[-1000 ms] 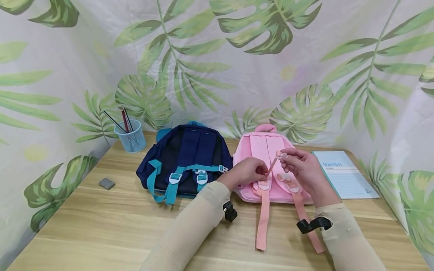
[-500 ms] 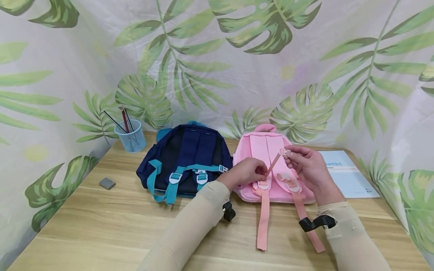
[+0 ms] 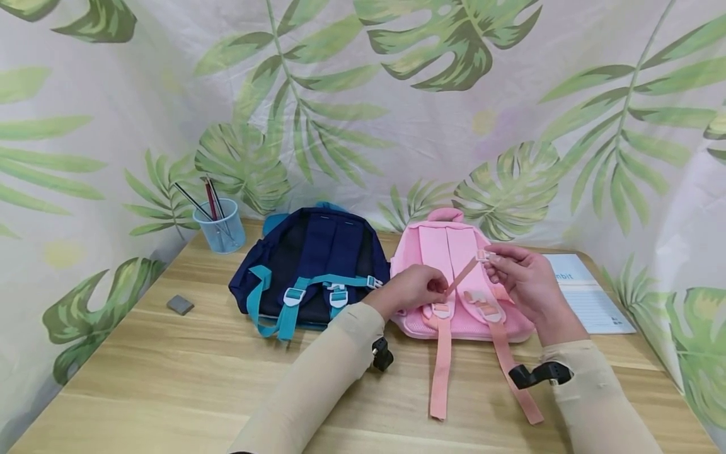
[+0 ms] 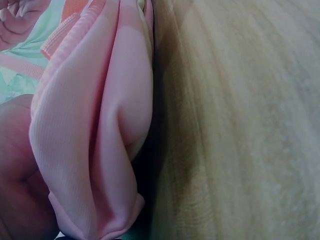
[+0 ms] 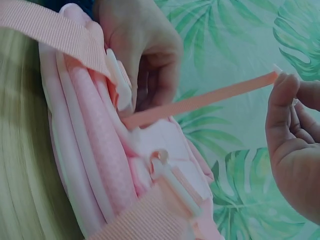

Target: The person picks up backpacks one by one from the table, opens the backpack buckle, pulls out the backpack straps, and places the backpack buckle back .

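Note:
A pink backpack [image 3: 410,326] lies with its shoulder straps facing up. My right hand [image 3: 524,277] pinches a small white buckle [image 3: 484,255] at the end of a thin peach chest strap [image 3: 463,276]. That strap runs taut and slanting down to my left hand [image 3: 416,285], whose curled fingers hold its base at the left shoulder strap. In the right wrist view the stretched chest strap [image 5: 210,101] spans both hands; the left fingertips are partly hidden. The left wrist view mostly shows the backpack's side [image 4: 100,125], beside part of the left hand [image 4: 20,170].
A navy backpack [image 3: 306,252] with teal straps lies left of the pink one. Farther left are a blue pen cup [image 3: 223,230] with pencils and a grey block [image 3: 180,305]. A notebook [image 3: 595,302] lies at the right, partly behind my right hand. Two peach webbing ends [image 3: 439,378] trail forward over the table.
My right hand has moved to the right with the buckle, drawing the chest strap into a longer, flatter slant. The left hand has stayed in place. More of the notebook is covered.

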`<action>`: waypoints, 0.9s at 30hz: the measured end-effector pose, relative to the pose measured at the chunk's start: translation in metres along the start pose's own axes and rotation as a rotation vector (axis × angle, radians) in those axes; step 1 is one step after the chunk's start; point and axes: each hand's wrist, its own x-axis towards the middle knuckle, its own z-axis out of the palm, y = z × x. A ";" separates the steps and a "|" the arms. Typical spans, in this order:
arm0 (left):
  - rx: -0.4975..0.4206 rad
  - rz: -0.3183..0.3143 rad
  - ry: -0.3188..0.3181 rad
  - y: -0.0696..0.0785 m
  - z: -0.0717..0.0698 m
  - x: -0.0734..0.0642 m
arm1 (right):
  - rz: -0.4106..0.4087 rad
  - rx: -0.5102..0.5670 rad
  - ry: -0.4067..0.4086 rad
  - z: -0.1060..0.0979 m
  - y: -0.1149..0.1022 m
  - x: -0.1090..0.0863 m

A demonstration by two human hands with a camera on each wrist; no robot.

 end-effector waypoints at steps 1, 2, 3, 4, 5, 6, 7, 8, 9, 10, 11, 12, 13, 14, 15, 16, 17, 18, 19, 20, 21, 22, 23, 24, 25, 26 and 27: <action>0.000 -0.002 0.000 0.000 0.000 0.000 | -0.003 -0.008 -0.005 -0.002 -0.001 -0.001; -0.003 -0.004 -0.001 0.000 0.000 0.000 | -0.006 -0.014 -0.010 -0.004 -0.002 -0.002; -0.006 -0.006 -0.003 0.000 0.000 0.000 | -0.008 -0.019 -0.014 -0.006 -0.002 -0.003; -0.009 -0.006 -0.005 0.000 0.000 0.001 | -0.008 -0.023 -0.018 -0.009 -0.003 -0.004; -0.010 -0.006 -0.006 0.000 0.000 0.001 | -0.005 -0.024 -0.020 -0.011 -0.004 -0.005; -0.011 -0.006 -0.007 0.000 0.000 0.001 | -0.002 -0.031 -0.022 -0.013 -0.005 -0.006; -0.012 -0.007 -0.008 0.000 0.000 0.001 | 0.002 -0.039 -0.020 -0.016 -0.006 -0.008; -0.013 -0.008 -0.009 0.000 0.000 0.002 | 0.009 -0.044 -0.019 -0.019 -0.007 -0.009; -0.014 -0.009 -0.009 0.000 0.001 0.002 | 0.017 -0.053 -0.018 -0.021 -0.007 -0.010; -0.014 -0.009 -0.008 0.000 0.001 0.002 | 0.024 -0.060 -0.020 -0.025 -0.008 -0.010; -0.016 -0.011 -0.007 0.000 0.001 0.002 | 0.034 -0.064 -0.023 -0.028 -0.008 -0.011; -0.018 -0.011 -0.006 -0.001 0.001 0.002 | 0.041 -0.071 -0.028 -0.032 -0.009 -0.012; -0.020 -0.010 -0.005 -0.001 0.002 0.002 | 0.047 -0.071 -0.034 -0.035 -0.009 -0.013; -0.021 -0.008 -0.003 -0.001 0.002 0.002 | 0.054 -0.074 -0.042 -0.039 -0.009 -0.014; -0.023 -0.007 -0.002 -0.002 0.002 0.002 | 0.057 -0.075 -0.055 -0.043 -0.009 -0.015; -0.025 -0.004 -0.001 -0.002 0.003 0.002 | 0.060 -0.074 -0.067 -0.047 -0.009 -0.016; -0.026 -0.002 0.001 -0.003 0.003 0.002 | 0.064 -0.080 -0.078 -0.051 -0.009 -0.017; -0.027 0.001 0.001 -0.003 0.003 0.002 | 0.065 -0.091 -0.088 -0.055 -0.009 -0.018; -0.028 0.003 0.001 -0.003 0.003 0.002 | 0.067 -0.102 -0.097 -0.058 -0.009 -0.018; -0.027 0.005 0.001 -0.004 0.004 0.002 | 0.069 -0.118 -0.102 -0.061 -0.008 -0.018; -0.027 0.007 0.001 -0.004 0.004 0.001 | 0.071 -0.135 -0.107 -0.064 -0.008 -0.018; -0.025 0.011 0.001 -0.004 0.003 0.001 | 0.076 -0.156 -0.107 -0.067 -0.008 -0.018; -0.022 0.012 0.000 -0.004 0.003 0.001 | 0.081 -0.177 -0.105 -0.070 -0.007 -0.018; -0.017 0.015 0.000 -0.004 0.003 0.000 | 0.087 -0.197 -0.102 -0.073 -0.007 -0.018; -0.011 0.017 0.000 -0.004 0.003 0.000 | 0.096 -0.217 -0.100 -0.076 -0.007 -0.018; -0.006 0.016 -0.001 -0.004 0.003 0.000 | 0.109 -0.237 -0.097 -0.079 -0.006 -0.019; -0.002 0.013 -0.003 -0.004 0.002 -0.001 | 0.122 -0.258 -0.096 -0.082 -0.006 -0.019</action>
